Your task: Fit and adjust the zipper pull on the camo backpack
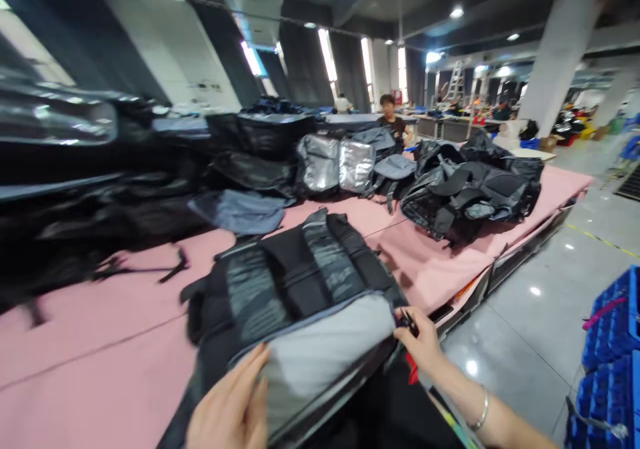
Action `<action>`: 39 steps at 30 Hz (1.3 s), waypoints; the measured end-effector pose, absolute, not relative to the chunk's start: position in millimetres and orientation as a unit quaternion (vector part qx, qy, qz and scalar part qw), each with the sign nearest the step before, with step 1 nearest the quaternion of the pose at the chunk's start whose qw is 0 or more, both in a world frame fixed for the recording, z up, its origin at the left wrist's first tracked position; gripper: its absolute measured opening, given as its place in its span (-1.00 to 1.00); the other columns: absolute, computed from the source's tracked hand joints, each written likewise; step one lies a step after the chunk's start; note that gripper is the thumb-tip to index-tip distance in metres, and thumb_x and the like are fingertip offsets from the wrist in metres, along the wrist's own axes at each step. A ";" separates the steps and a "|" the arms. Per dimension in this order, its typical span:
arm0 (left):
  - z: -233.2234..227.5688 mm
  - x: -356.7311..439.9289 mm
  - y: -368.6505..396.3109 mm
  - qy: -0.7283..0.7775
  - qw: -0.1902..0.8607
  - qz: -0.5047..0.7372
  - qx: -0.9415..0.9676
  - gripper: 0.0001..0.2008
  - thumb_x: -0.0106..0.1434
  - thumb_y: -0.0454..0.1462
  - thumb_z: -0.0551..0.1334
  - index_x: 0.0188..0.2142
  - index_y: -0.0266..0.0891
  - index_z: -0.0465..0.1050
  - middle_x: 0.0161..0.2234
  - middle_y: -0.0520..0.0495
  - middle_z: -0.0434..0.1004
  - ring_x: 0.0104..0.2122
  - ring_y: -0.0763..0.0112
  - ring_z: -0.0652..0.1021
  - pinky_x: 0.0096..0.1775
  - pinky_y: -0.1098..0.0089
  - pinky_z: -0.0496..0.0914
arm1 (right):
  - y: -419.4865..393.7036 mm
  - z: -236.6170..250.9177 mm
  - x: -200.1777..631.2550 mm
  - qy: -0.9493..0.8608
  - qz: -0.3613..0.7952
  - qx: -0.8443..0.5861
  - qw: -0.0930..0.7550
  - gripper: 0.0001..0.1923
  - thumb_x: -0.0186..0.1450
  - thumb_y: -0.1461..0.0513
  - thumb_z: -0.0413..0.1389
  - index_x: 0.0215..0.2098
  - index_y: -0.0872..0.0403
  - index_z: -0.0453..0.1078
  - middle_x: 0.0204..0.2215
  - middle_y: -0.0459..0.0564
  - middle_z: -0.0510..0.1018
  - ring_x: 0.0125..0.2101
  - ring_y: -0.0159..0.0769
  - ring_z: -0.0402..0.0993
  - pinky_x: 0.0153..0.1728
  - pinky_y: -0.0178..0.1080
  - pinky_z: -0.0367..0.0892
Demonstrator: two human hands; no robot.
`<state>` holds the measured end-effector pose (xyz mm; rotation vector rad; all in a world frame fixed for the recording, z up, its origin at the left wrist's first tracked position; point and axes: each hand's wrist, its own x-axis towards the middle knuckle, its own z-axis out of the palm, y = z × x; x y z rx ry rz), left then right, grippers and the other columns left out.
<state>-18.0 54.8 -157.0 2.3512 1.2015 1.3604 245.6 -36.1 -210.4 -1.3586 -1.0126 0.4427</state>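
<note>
A black backpack (pixel 295 275) with grey patterned straps lies in front of me on the pink table cover (pixel 125 382). Its near side gapes and shows a pale grey lining (pixel 330 342). My left hand (pixel 230 402) is at the left end of that opening, fingers stretched out against its edge; the thumb is not clear. At the right corner of the opening, my right hand (pixel 420 342) has its fingers pinched round a small dark piece that I cannot make out. A bit of red (pixel 412 369) shows just below that hand.
Dark bags (pixel 250 149) are heaped along the table's far left side. More backpacks (pixel 475 189) lie piled to the right, beyond mine. Blue crates (pixel 607 369) stand on the floor at right. A person (pixel 393 122) is behind the table.
</note>
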 end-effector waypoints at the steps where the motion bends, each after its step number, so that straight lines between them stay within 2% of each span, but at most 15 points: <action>1: -154.1 -21.3 56.6 0.412 0.070 0.442 0.794 -0.67 0.19 -0.14 0.07 -0.11 -0.16 0.44 -0.06 -0.18 0.48 -0.06 0.08 0.45 0.01 0.04 0.28 | -35.8 -208.2 242.5 -0.447 0.199 -0.601 0.632 -0.73 0.12 0.21 0.13 -0.20 0.10 0.42 -0.26 0.00 0.51 -0.23 -0.20 0.40 -0.16 -0.22 0.28; 4: -150.9 -27.7 51.4 0.463 0.072 0.432 0.771 -0.67 0.25 -0.17 0.01 -0.10 -0.21 0.41 -0.05 -0.18 0.47 -0.05 0.18 0.44 0.01 0.14 0.29 | -29.3 -207.9 238.6 -0.421 0.203 -0.643 0.607 -0.68 0.14 0.11 0.14 -0.22 0.16 0.42 -0.32 0.04 0.53 -0.30 -0.19 0.42 -0.22 -0.21 0.29; 7: -156.3 -33.4 46.9 0.520 0.104 0.451 0.718 -0.70 0.20 -0.15 0.08 -0.16 -0.19 0.45 -0.07 -0.15 0.47 -0.06 0.19 0.43 0.01 0.17 0.28 | -20.7 -210.3 242.2 -0.402 0.205 -0.669 0.590 -0.64 0.18 0.02 0.09 -0.32 0.18 0.44 -0.40 0.02 0.53 -0.35 -0.21 0.41 -0.28 -0.25 0.28; 9: -163.3 -37.8 47.8 0.554 0.195 0.480 0.652 -0.71 0.12 -0.12 0.17 -0.23 -0.20 0.48 -0.15 -0.14 0.51 -0.14 0.22 0.47 -0.06 0.22 0.33 | -16.4 -210.2 246.6 -0.399 0.206 -0.681 0.578 -0.59 0.18 -0.02 0.06 -0.42 0.18 0.43 -0.50 -0.02 0.49 -0.41 -0.25 0.37 -0.36 -0.29 0.26; 12: -172.4 -41.8 51.7 0.562 0.373 0.530 0.515 -0.65 -0.02 -0.11 0.29 -0.26 -0.26 0.47 -0.31 -0.09 0.54 -0.34 0.36 0.49 -0.26 0.37 0.38 | -12.7 -208.4 252.5 -0.407 0.207 -0.690 0.562 -0.54 0.16 -0.07 0.06 -0.52 0.18 0.38 -0.63 -0.09 0.36 -0.52 -0.31 0.27 -0.47 -0.32 0.18; 16: -174.3 -42.6 54.3 0.540 0.479 0.557 0.410 -0.58 -0.19 -0.14 0.40 -0.33 -0.32 0.46 -0.53 0.03 0.47 -0.54 0.54 0.39 -0.47 0.51 0.26 | -11.0 -206.7 257.3 -0.425 0.219 -0.687 0.546 -0.53 0.15 -0.10 0.06 -0.51 0.17 0.37 -0.62 -0.10 0.34 -0.52 -0.33 0.23 -0.47 -0.33 0.16; 21: -169.5 -42.6 50.7 0.529 0.497 0.565 0.392 -0.58 -0.20 -0.16 0.42 -0.34 -0.34 0.46 -0.51 0.02 0.47 -0.54 0.57 0.37 -0.47 0.53 0.23 | -10.3 -205.3 259.8 -0.432 0.214 -0.691 0.538 -0.56 0.14 -0.09 0.09 -0.51 0.14 0.34 -0.62 -0.11 0.33 -0.52 -0.35 0.22 -0.48 -0.33 0.14; 25: -167.7 -44.0 35.0 0.516 0.487 0.591 0.383 -0.65 -0.08 -0.10 0.35 -0.35 -0.29 0.45 -0.59 0.09 0.38 -0.59 0.59 0.31 -0.51 0.53 0.20 | -17.1 -204.2 260.7 -0.383 0.306 -0.628 0.604 -0.52 0.12 -0.13 0.09 -0.60 0.09 0.21 -0.77 -0.22 0.13 -0.72 -0.50 -0.05 -0.68 -0.36 -0.06; 27: -170.8 -46.9 19.8 0.499 0.481 0.612 0.382 -0.70 0.03 -0.07 0.28 -0.37 -0.27 0.42 -0.68 0.14 0.28 -0.63 0.59 0.27 -0.54 0.52 0.16 | -24.2 -204.2 262.4 -0.354 0.372 -0.587 0.626 -0.51 0.14 -0.15 0.06 -0.56 0.11 0.26 -0.76 -0.20 0.19 -0.76 -0.54 -0.13 -0.73 -0.37 -0.15; 29: -179.1 -50.9 0.8 0.493 0.475 0.622 0.381 -0.72 0.10 -0.07 0.23 -0.41 -0.26 0.40 -0.73 0.15 0.23 -0.66 0.57 0.25 -0.55 0.51 0.14 | -32.2 -205.5 265.0 -0.345 0.404 -0.566 0.630 -0.51 0.16 -0.14 0.05 -0.46 0.15 0.35 -0.68 -0.10 0.35 -0.77 -0.57 -0.11 -0.74 -0.38 -0.18; 32: -200.5 -53.8 -30.7 0.523 0.485 0.598 0.366 -0.69 0.12 -0.04 0.20 -0.48 -0.28 0.38 -0.70 0.09 0.29 -0.64 0.55 0.29 -0.54 0.49 0.18 | -42.2 -210.6 267.5 -0.369 0.388 -0.579 0.615 -0.55 0.19 -0.08 0.07 -0.37 0.17 0.39 -0.62 -0.08 0.38 -0.75 -0.58 -0.07 -0.73 -0.39 -0.14; 34: -216.3 -49.5 -50.4 0.544 0.513 0.569 0.341 -0.66 0.12 -0.03 0.20 -0.49 -0.30 0.39 -0.67 0.06 0.34 -0.63 0.53 0.32 -0.53 0.48 0.20 | -46.8 -214.7 266.3 -0.417 0.340 -0.608 0.585 -0.58 0.21 -0.04 0.07 -0.31 0.17 0.40 -0.58 -0.08 0.36 -0.69 -0.51 0.09 -0.67 -0.37 0.04; 36: -228.2 -38.5 -66.4 0.551 0.553 0.540 0.315 -0.66 0.11 -0.04 0.22 -0.46 -0.32 0.41 -0.63 0.01 0.40 -0.60 0.52 0.36 -0.51 0.48 0.23 | -50.2 -216.8 261.6 -0.475 0.284 -0.629 0.546 -0.58 0.25 -0.02 0.02 -0.18 0.16 0.37 -0.50 -0.05 0.38 -0.53 -0.39 0.27 -0.47 -0.30 0.24; 39: -232.9 -11.8 -80.2 0.520 0.632 0.499 0.286 -0.68 0.10 -0.10 0.27 -0.32 -0.35 0.47 -0.44 -0.12 0.53 -0.46 0.45 0.46 -0.37 0.44 0.33 | -54.9 -212.8 247.6 -0.531 0.233 -0.639 0.506 -0.60 0.33 0.02 -0.12 -0.04 0.12 0.23 -0.39 -0.02 0.41 -0.34 -0.30 0.36 -0.23 -0.20 0.27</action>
